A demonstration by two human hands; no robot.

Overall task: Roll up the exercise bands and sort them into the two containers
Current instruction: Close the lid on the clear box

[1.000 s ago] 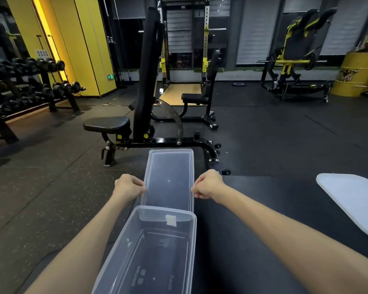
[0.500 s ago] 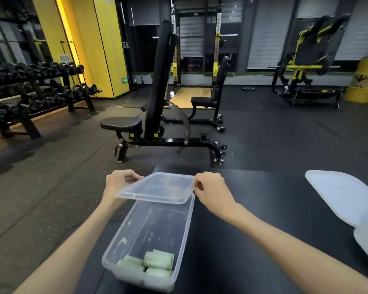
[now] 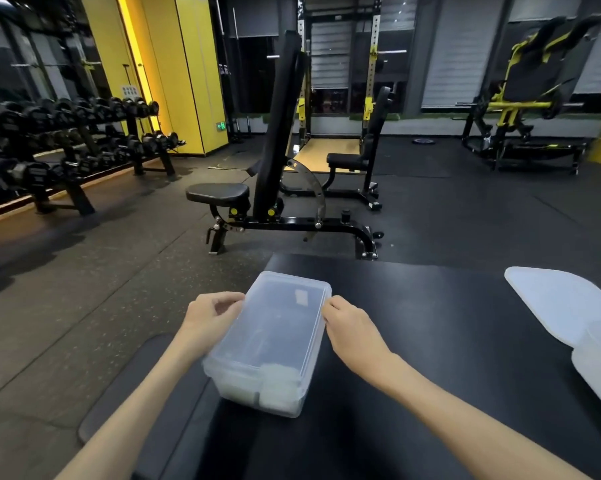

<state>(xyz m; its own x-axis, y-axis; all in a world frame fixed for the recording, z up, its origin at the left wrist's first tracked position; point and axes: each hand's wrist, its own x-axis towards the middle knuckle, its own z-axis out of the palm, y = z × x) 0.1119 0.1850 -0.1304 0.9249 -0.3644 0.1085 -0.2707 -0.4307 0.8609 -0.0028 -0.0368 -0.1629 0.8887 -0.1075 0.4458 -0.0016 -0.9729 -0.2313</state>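
Observation:
A clear plastic container (image 3: pixel 257 393) stands on the black mat in front of me, with its clear lid (image 3: pixel 278 327) lying on top. Pale green rolled bands (image 3: pixel 278 384) show through its near end. My left hand (image 3: pixel 210 315) holds the lid's left edge with curled fingers. My right hand (image 3: pixel 349 325) pinches the lid's right edge. A second clear container (image 3: pixel 595 372) sits at the right frame edge, its loose white lid (image 3: pixel 555 303) lying flat beside it.
The black mat (image 3: pixel 430 358) covers the floor under the containers. A black adjustable bench (image 3: pixel 278 188) stands just beyond the mat. A dumbbell rack (image 3: pixel 67 147) lines the left wall. A squat rack and a yellow machine (image 3: pixel 527 98) stand further back.
Both hands have lowered the lid from upright over the far end down flat onto the container. The view has shifted, bringing the second container into sight at the right.

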